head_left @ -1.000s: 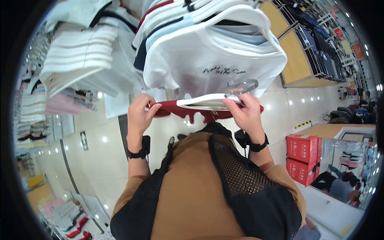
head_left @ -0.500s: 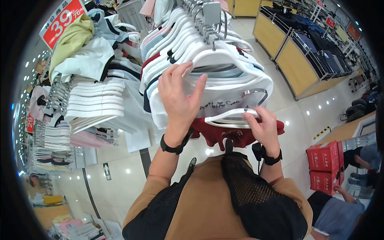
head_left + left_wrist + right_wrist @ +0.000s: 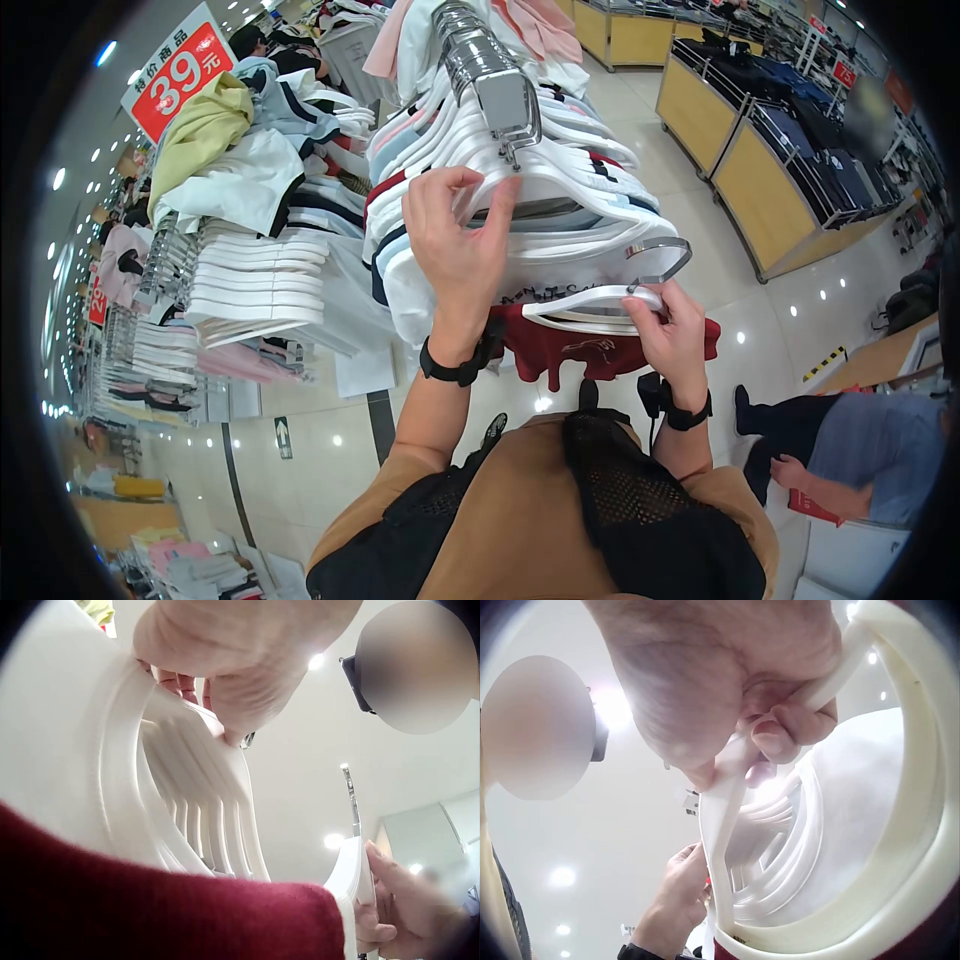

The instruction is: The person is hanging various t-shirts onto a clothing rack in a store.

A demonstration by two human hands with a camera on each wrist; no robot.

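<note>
My right hand [image 3: 672, 335] pinches the top of a white hanger [image 3: 575, 302], whose metal hook curves up beside it. From this hanger a dark red shirt [image 3: 530, 340] hangs in front of my body; its cloth also crosses the bottom of the left wrist view. Higher up, my left hand [image 3: 450, 235] has thumb and fingers on either side of the top of the front white hanger [image 3: 590, 198] on the rack. A white T-shirt [image 3: 560, 265] with black lettering hangs from that front hanger, partly behind the red one.
Closely packed hangers hang from a metal rail [image 3: 490, 90]. Another rack with white hangers [image 3: 255, 280] stands on the left under a red price sign [image 3: 185, 75]. Wooden display bins [image 3: 770, 190] are at the right. A person in a grey-blue top [image 3: 870, 450] is at the lower right.
My left hand has let go of the red shirt and moved up to the front hanger on the rack. My right hand keeps the red shirt's hanger. The person at the right has come closer.
</note>
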